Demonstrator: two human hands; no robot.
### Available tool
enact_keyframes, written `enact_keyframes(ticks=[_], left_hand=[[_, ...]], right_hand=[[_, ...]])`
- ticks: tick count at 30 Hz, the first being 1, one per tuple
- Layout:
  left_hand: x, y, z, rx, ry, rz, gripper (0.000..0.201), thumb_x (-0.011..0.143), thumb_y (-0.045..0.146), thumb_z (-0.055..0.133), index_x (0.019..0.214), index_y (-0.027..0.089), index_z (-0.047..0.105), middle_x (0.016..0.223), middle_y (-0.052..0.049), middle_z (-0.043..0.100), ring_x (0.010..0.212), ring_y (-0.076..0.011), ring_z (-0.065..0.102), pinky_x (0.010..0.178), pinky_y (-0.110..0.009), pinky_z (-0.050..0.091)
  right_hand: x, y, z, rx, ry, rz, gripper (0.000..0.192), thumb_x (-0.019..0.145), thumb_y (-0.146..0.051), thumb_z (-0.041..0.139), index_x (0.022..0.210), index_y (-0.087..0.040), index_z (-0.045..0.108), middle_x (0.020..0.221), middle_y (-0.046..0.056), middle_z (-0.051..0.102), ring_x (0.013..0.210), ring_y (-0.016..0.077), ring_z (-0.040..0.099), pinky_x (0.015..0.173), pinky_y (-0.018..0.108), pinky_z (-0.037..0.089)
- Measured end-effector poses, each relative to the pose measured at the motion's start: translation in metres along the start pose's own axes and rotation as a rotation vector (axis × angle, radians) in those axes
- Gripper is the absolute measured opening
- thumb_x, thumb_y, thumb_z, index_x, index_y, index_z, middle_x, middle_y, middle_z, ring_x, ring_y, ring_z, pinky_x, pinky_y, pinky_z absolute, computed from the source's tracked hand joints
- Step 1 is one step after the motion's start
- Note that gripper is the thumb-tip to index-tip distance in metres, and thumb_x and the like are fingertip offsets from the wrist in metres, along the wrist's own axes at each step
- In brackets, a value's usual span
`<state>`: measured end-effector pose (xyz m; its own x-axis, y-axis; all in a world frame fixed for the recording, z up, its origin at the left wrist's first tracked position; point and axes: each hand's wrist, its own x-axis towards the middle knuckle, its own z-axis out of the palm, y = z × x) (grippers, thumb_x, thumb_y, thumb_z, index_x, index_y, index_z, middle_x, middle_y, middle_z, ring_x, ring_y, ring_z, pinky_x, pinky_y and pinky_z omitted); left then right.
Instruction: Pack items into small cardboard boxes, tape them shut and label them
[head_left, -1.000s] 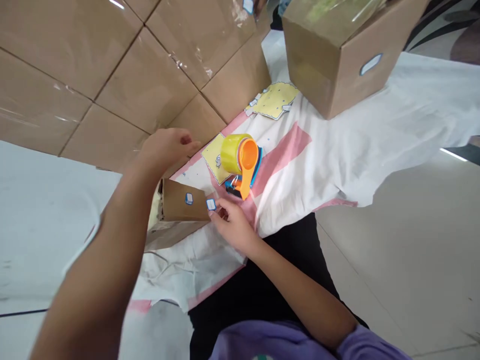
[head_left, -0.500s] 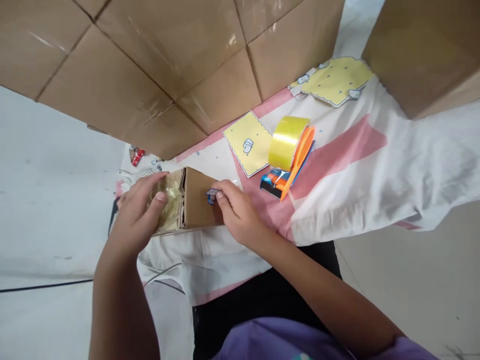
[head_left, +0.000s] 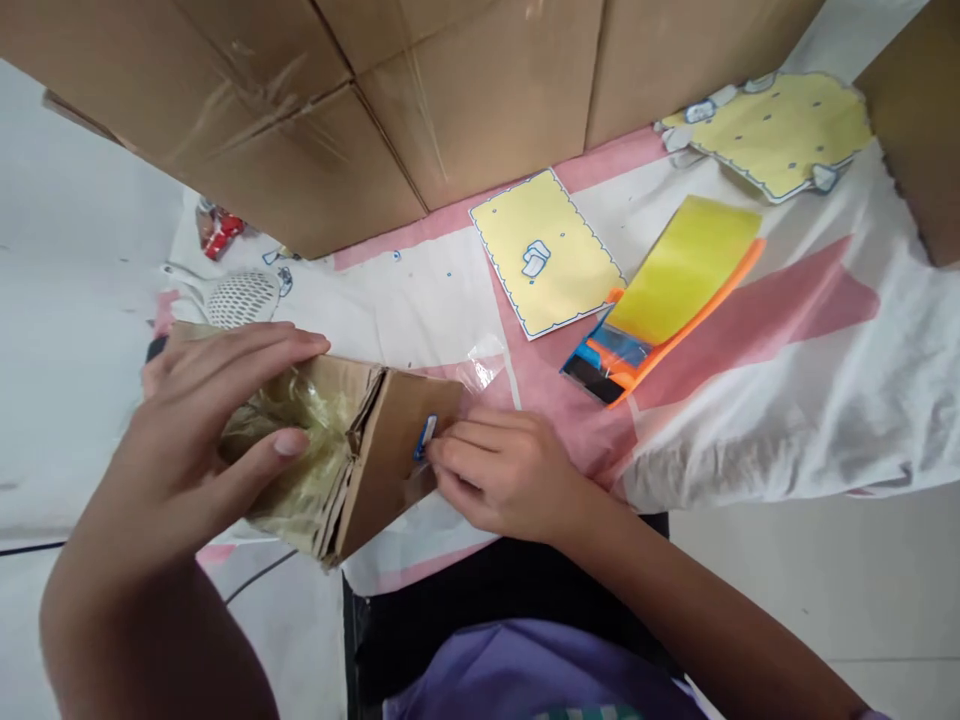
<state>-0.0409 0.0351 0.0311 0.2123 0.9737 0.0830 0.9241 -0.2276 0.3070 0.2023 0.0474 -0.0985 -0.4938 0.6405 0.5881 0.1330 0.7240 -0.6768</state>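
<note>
Since half a second ago the small cardboard box has been tipped up toward the person, so its brown side face now slants down to the cloth, and the view has slid closer, pushing the tape dispenser and the yellow sticker sheet up and to the right. Left hand lies spread over the box's end, fingers and thumb clasping the part wrapped in crinkled clear tape and holding it steady. Right hand has its fingertips pinched narrowly on a small blue-edged sticker, which sits against the box's side face near the upper edge; whether it is fully pressed flat I cannot tell. As I judge it, the box is already taped shut and the sticker is just being set on, so what seems left is smoothing it down and letting go. A second sticker sheet lies farther off on the pink-and-white cloth, beside the big cartons; a white mesh scoop lies near the box.
</note>
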Motion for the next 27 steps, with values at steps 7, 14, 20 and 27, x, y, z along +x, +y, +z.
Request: enact_keyframes(ticks=[7,14,20,27], left_hand=[[-0.003,-0.017,0.003,0.005,0.023,-0.072,0.061,0.073,0.061,0.056,0.134,0.066,0.055,0.138,0.023,0.060,0.134,-0.0342,0.056,0.128,-0.044,0.033],[-0.003,-0.003,-0.001,-0.010,-0.038,-0.197,0.065,0.071,0.056,0.058,0.135,0.066,0.055,0.142,0.024,0.056,0.141,-0.0341,0.050,0.131,-0.044,0.030],[-0.003,-0.014,0.001,0.006,-0.031,-0.151,0.064,0.070,0.057,0.058,0.133,0.066,0.056,0.136,0.022,0.060,0.140,-0.0338,0.051,0.131,-0.045,0.030],[-0.003,-0.023,0.002,0.070,-0.020,0.006,0.062,0.080,0.062,0.051,0.142,0.057,0.052,0.140,0.017,0.058,0.139,-0.0334,0.051,0.127,-0.048,0.031]], right_hand=[[-0.005,0.004,0.002,-0.026,0.117,-0.004,0.029,0.097,-0.009,0.058,0.121,-0.021,0.070,0.102,0.005,0.079,0.092,0.0158,0.074,0.081,0.028,0.062],[-0.001,0.008,-0.002,-0.052,0.052,-0.015,0.025,0.099,-0.010,0.056,0.116,-0.020,0.071,0.097,0.004,0.079,0.084,0.0155,0.073,0.072,0.028,0.060],[0.001,0.009,-0.004,-0.098,-0.021,-0.017,0.021,0.100,-0.014,0.054,0.107,-0.023,0.072,0.090,0.004,0.077,0.079,0.0159,0.070,0.069,0.029,0.058],[0.002,0.004,-0.002,0.142,0.043,0.117,0.020,0.096,-0.010,0.053,0.106,-0.021,0.066,0.099,0.006,0.070,0.091,0.0154,0.069,0.080,0.027,0.058]])
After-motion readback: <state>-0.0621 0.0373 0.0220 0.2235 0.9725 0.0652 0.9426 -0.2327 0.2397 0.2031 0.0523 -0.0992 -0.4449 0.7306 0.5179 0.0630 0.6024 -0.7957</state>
